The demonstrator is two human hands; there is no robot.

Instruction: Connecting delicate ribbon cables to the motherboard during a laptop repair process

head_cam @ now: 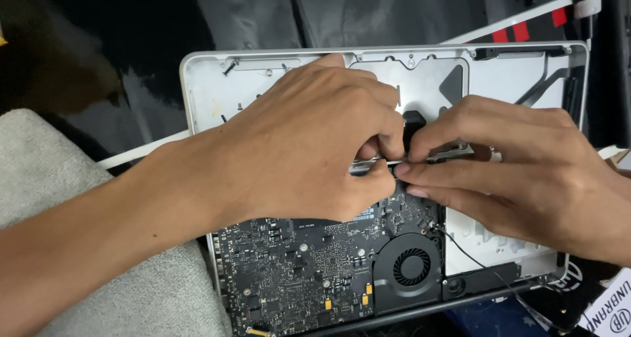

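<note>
Silver laptop shell [210, 94] lies opened; left hand [309, 140] and right hand [519, 159] both pinch a thin flat cable [376, 164] above the circuit board [296, 264]. Judged flimsy, tear-prone: grip its stiffened end.

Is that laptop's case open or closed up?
Open. The silver laptop case has no cover on: its dark circuit board and round black fan lie bare beneath both hands.

— What's under it all?
— A dark, glossy work surface [131, 41], catching soft light.
— And on the left?
— A grey towel [46, 172], draped over the near corner.
</note>
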